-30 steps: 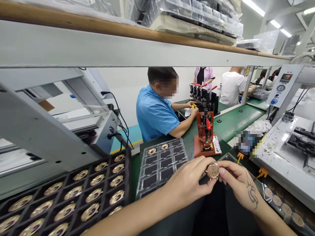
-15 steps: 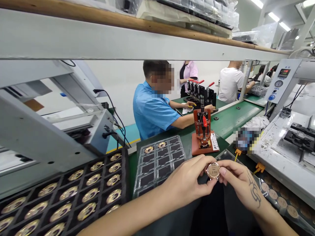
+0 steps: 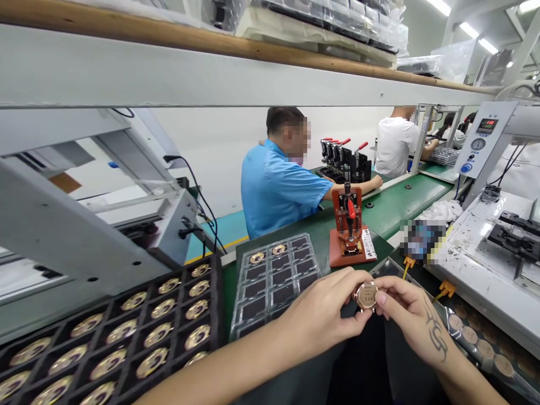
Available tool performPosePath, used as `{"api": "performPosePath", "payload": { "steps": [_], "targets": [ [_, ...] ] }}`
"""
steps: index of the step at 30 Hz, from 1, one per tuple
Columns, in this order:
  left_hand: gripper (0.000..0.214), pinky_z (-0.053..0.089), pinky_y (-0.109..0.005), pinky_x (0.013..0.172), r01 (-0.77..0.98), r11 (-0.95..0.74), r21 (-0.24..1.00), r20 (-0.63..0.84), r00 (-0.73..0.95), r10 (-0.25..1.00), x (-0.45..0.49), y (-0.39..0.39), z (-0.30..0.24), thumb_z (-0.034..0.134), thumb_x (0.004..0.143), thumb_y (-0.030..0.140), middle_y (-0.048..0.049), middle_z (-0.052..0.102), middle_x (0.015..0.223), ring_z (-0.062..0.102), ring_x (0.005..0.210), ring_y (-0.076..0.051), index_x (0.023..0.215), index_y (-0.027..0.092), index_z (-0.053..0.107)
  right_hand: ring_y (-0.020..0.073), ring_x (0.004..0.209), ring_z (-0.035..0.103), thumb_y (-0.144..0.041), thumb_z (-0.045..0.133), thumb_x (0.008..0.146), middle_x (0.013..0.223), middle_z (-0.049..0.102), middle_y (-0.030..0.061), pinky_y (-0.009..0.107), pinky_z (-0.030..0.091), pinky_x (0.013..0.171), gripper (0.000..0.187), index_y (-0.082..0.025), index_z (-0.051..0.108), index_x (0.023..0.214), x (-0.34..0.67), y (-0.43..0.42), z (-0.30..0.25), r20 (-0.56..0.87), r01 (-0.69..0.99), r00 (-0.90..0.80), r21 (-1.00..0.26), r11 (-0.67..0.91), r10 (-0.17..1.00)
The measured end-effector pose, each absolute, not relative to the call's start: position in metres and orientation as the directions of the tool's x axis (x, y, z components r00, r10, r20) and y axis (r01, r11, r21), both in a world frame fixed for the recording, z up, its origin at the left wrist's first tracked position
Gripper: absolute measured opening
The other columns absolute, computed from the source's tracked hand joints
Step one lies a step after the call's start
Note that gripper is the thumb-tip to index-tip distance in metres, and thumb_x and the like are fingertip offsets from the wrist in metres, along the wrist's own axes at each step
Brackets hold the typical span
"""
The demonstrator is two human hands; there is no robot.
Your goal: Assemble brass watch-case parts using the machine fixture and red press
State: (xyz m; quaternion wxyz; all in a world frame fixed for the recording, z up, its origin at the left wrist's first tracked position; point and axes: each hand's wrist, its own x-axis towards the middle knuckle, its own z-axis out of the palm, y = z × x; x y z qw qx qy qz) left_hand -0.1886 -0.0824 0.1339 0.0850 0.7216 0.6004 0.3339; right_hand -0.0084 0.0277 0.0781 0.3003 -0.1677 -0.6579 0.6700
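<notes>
Between both hands I hold a rose-gold watch case [image 3: 367, 296], its round printed back turned up toward me. My left hand [image 3: 327, 309] grips its left edge between thumb and fingers. On the right edge, the thumb and fingers of my right hand [image 3: 407, 309] pinch it. Beyond the hands stands a red-brown hand press [image 3: 349, 230] with a red lever. To the left lies a clear plastic tray [image 3: 248, 287] with two gold watch parts in its far pockets. A black compartment tray [image 3: 217, 298] full of gold watch cases sits further left.
A strip of round case-back pieces [image 3: 485, 349] lies at the right, beside a machine bed [image 3: 476, 242] with a control box [image 3: 485, 138]. A co-worker in blue [image 3: 282, 180] sits across the green bench [image 3: 394, 202]. A shelf beam [image 3: 211, 79] crosses above.
The co-worker in blue has shifted right and reaches further along the bench. A person in pink behind is no longer visible. My hands hold the watch case in nearly the same place.
</notes>
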Motion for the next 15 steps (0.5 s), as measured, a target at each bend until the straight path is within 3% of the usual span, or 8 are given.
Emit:
{"api": "performPosePath", "payload": {
  "steps": [2, 4, 7, 10, 12, 15],
  "targets": [
    [0.031, 0.056, -0.031, 0.077, 0.778, -0.243, 0.580, 0.337, 0.042, 0.941, -0.190, -0.083, 0.136, 0.067, 0.089, 0.017, -0.0034, 0.073, 0.105, 0.069, 0.088, -0.018, 0.119, 0.023, 0.064, 0.0139, 0.078, 0.063, -0.048, 0.072, 0.100, 0.089, 0.074, 0.0015, 0.025, 0.052, 0.072, 0.027, -0.023, 0.079, 0.109, -0.009, 0.028, 0.079, 0.171, -0.190, -0.765, -0.981, 0.037, 0.621],
    [0.038, 0.056, -0.031, 0.076, 0.679, -0.180, 0.712, 0.258, -0.014, 0.966, -0.190, -0.086, 0.136, 0.072, 0.088, 0.019, -0.0021, 0.072, 0.103, 0.068, 0.085, -0.017, 0.124, 0.024, 0.063, 0.0142, 0.079, 0.063, -0.048, 0.072, 0.100, 0.092, 0.074, 0.0020, 0.024, 0.053, 0.072, 0.027, -0.023, 0.077, 0.108, -0.010, 0.027, 0.078, 0.166, -0.191, -0.769, -0.981, 0.026, 0.618],
    [0.042, 0.058, -0.031, 0.078, 0.275, -0.066, 0.959, 0.108, -0.144, 0.984, -0.184, -0.096, 0.127, 0.080, 0.087, 0.029, -0.0023, 0.072, 0.098, 0.071, 0.083, -0.016, 0.124, 0.021, 0.061, 0.0154, 0.079, 0.064, -0.050, 0.070, 0.100, 0.091, 0.073, 0.0030, 0.024, 0.055, 0.072, 0.029, -0.023, 0.076, 0.108, -0.012, 0.023, 0.072, 0.148, -0.144, -0.788, -0.988, 0.055, 0.597],
    [0.038, 0.059, -0.032, 0.077, -0.087, -0.020, 0.996, -0.001, -0.236, 0.972, -0.180, -0.112, 0.104, 0.083, 0.086, 0.042, -0.0039, 0.073, 0.088, 0.071, 0.076, -0.015, 0.105, 0.017, 0.062, 0.0188, 0.081, 0.069, -0.056, 0.072, 0.097, 0.088, 0.074, 0.0046, 0.026, 0.061, 0.076, 0.035, -0.023, 0.078, 0.105, -0.013, 0.016, 0.056, 0.121, -0.055, -0.803, -0.990, 0.131, 0.584],
    [0.040, 0.058, -0.031, 0.074, -0.091, 0.001, 0.996, -0.032, -0.335, 0.942, -0.191, -0.130, 0.085, 0.085, 0.084, 0.046, -0.0040, 0.073, 0.083, 0.069, 0.072, -0.014, 0.100, 0.016, 0.064, 0.0226, 0.087, 0.074, -0.062, 0.073, 0.092, 0.095, 0.079, 0.0073, 0.027, 0.064, 0.082, 0.042, -0.023, 0.079, 0.107, -0.012, 0.015, 0.040, 0.069, 0.036, -0.812, -0.985, 0.168, 0.580],
    [0.030, 0.057, -0.031, 0.077, 0.202, 0.117, 0.972, 0.035, -0.619, 0.785, -0.230, -0.183, 0.064, 0.078, 0.090, 0.043, -0.0062, 0.076, 0.093, 0.070, 0.079, -0.016, 0.100, 0.016, 0.069, 0.0262, 0.098, 0.078, -0.069, 0.071, 0.088, 0.110, 0.082, 0.0090, 0.025, 0.065, 0.088, 0.052, -0.026, 0.079, 0.116, -0.005, 0.024, 0.008, -0.051, 0.194, -0.838, -0.958, 0.210, 0.544]
  ]
}}
